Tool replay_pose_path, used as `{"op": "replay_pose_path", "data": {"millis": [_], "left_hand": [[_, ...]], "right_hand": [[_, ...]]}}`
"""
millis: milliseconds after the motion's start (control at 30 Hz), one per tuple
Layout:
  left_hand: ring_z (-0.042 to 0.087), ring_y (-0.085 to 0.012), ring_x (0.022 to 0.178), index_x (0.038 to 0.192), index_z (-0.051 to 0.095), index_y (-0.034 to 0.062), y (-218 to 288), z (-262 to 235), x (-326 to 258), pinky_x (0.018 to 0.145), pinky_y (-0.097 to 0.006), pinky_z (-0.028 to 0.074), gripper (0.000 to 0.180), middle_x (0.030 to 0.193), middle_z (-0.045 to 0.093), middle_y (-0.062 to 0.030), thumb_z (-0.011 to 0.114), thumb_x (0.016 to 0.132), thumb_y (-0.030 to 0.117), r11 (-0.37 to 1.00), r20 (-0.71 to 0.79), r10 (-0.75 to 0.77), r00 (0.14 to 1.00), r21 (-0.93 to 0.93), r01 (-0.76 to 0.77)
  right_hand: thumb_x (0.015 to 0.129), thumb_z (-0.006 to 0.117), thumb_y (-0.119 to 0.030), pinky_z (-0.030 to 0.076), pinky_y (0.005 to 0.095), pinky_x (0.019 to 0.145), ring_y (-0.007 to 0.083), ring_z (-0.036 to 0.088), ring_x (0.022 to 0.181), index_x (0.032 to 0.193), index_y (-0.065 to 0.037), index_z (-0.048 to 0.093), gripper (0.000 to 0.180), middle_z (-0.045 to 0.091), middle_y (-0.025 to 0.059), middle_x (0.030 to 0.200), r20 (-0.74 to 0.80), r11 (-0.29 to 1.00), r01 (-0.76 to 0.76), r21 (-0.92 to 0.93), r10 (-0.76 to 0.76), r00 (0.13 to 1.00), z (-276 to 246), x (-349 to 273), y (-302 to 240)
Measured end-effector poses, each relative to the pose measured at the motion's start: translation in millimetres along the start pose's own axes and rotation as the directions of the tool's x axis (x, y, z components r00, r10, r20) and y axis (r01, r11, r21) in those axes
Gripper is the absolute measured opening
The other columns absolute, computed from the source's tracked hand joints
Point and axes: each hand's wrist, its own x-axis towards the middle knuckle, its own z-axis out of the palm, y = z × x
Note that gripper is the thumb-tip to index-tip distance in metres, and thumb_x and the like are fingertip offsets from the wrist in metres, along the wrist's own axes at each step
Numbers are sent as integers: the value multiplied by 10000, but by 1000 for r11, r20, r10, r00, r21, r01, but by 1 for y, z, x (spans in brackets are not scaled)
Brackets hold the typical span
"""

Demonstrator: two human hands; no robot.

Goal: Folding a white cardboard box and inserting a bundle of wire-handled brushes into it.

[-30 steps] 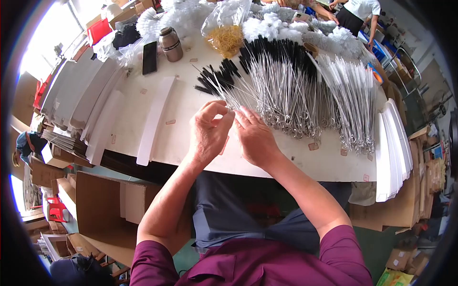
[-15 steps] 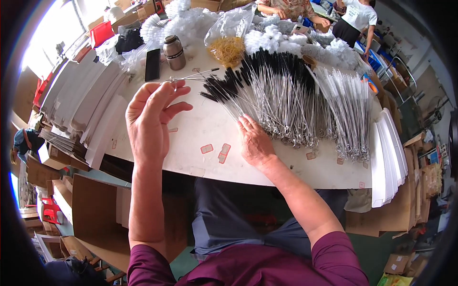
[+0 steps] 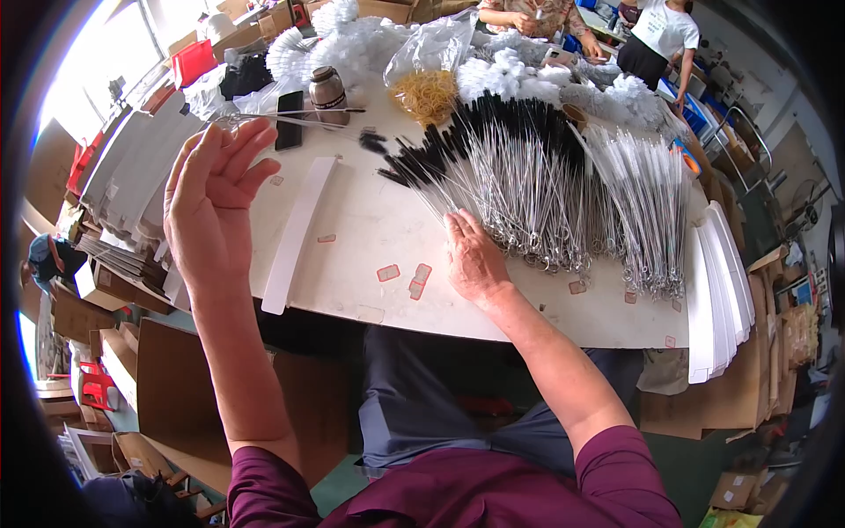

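My left hand (image 3: 214, 198) is raised over the left side of the table, its thumb and fingertips closed on a few thin wire brushes (image 3: 304, 113). Their wire stems stick out to the right, and a blurred black bristle end (image 3: 372, 142) seems to belong to them. The fingers partly hide how many there are. On the table, my right hand (image 3: 475, 260) lies with its fingers extended at the lower left edge of a pile of black-bristled wire brushes (image 3: 510, 167), fingertips touching the stems. A long white folded carton (image 3: 299, 238) lies beside my left forearm.
White-bristled brushes (image 3: 638, 211) lie right of the black ones, with white cartons (image 3: 717, 295) at the table's right edge. More white cartons (image 3: 136, 167) are stacked left. Behind are a phone (image 3: 289, 123), a metal flask (image 3: 327, 97) and a bag of yellow rubber bands (image 3: 424, 95). Co-workers stand beyond.
My left hand has moved left with the wire brushes, and the white carton beside it has come into view. My right hand stays at the pile.
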Motion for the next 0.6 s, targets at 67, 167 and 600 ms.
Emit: {"op": "replay_pose_path", "data": {"millis": [67, 167, 600], "left_hand": [[730, -333, 1073, 1062, 661, -18, 4, -5, -1, 818, -394, 617, 207, 1133, 728, -253, 535, 1048, 147, 999, 36, 17, 999, 35, -19], [728, -327, 1081, 1028, 660, -9, 13, -8, 2, 813, -388, 612, 205, 1133, 731, -242, 542, 1047, 158, 997, -1, 49, 999, 63, -49], [738, -280, 992, 892, 558, 64, -13, 36, -43, 699, -365, 611, 167, 1100, 732, -188, 554, 1046, 130, 994, 103, 68, 992, 73, -76]], "right_hand": [[962, 537, -112, 373, 385, 1206, 345, 442, 1440, 1438, 101, 484, 524, 555, 242, 1453, 6, 1000, 8, -1, -8, 1000, -1, 2, -1], [956, 544, -104, 374, 385, 1208, 343, 442, 1441, 1423, 103, 495, 514, 546, 242, 1462, 8, 1000, 9, -12, -9, 1000, -5, 4, -5], [978, 585, -136, 401, 435, 1175, 364, 499, 1392, 1322, 74, 606, 403, 607, 217, 1391, -125, 962, 210, 175, -190, 974, -25, -12, -28]]}}
